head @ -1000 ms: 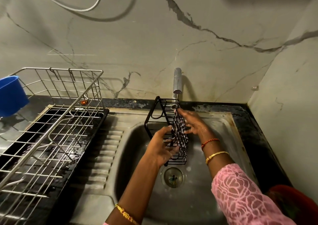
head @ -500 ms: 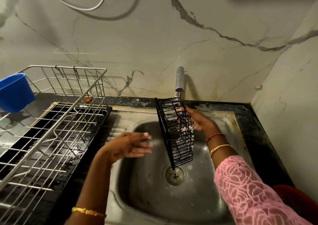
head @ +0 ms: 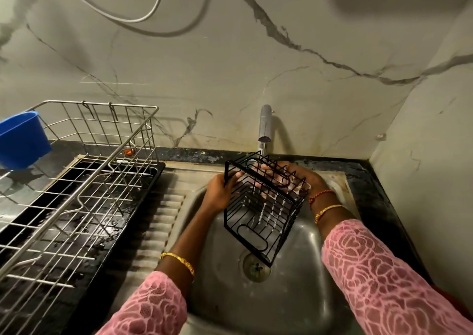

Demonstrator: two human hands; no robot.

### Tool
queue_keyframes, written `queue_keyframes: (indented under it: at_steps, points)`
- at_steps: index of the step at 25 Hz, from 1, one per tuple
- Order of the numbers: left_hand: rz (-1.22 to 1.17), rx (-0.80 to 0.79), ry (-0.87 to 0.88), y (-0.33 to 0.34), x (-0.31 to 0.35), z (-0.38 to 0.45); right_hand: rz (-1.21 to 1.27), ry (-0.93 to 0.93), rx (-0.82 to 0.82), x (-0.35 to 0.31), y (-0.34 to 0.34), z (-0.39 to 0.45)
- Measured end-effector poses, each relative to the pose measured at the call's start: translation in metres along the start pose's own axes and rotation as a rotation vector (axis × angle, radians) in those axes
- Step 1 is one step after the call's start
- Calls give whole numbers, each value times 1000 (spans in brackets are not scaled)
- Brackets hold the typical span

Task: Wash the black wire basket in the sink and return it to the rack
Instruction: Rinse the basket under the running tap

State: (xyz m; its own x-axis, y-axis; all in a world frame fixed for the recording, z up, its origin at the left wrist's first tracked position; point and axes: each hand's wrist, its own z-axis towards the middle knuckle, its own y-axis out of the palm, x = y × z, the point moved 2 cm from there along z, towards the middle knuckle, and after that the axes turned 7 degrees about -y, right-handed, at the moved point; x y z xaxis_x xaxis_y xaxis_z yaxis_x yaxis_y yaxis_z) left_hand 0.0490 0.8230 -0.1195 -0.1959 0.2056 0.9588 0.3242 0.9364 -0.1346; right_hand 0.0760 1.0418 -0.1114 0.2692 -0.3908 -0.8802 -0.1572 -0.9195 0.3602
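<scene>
Fingers (head: pixel 234 174) of the left hand (head: pixel 220 191) curl round the upper left edge of the black wire basket (head: pixel 258 206), thumb side toward the camera, gripping the rim wire. On the far side, the right hand (head: pixel 297 178) is partly hidden behind the basket's bars; its fingers reach across the back of the basket and lie against the wires, but whether they are curled round a wire or simply pressed flat cannot be told through the mesh.

The basket is held tilted over the steel sink (head: pixel 294 296), clear of the bowl's floor, with one lower corner hanging above the drain (head: pixel 256 268). Its top edge sits just under the tap (head: pixel 265 124), and a thin stream of water falls from the spout into it; pale streaks run down the inner bars.

Both forearms wear pink lace sleeves (head: pixel 384 278), with gold bangles at each wrist and a red thread on the right one.

To the left of the sink, a steel wire rack (head: pixel 84 194) stands on a black drip tray (head: pixel 156 171) on the wet dark worktop (head: pixel 366 181). A blue plastic cup (head: pixel 21 140) hangs at the rack's far left corner. A grey hose (head: pixel 143 18) loops across the marbled wall (head: pixel 256 66).
</scene>
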Motion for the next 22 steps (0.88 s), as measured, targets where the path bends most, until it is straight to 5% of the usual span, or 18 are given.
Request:
queue_keyframes:
  at_steps: [3, 8, 14, 18, 22]
  points:
    - [97, -22, 22, 6, -4, -1, -141, 2, -119, -8, 15, -16]
    - [305, -27, 93, 22, -11, 2, -29, -143, -220, 10, -3, -28]
    - [265, -9, 79, 22, -15, 4, 225, -213, 105, 25, -34, -31]
    - [169, 47, 44, 11, -15, 12, 111, -165, 194, 41, -38, -32]
    - [128, 87, 32, 15, -13, 15, 59, -373, 405, 52, -2, -57]
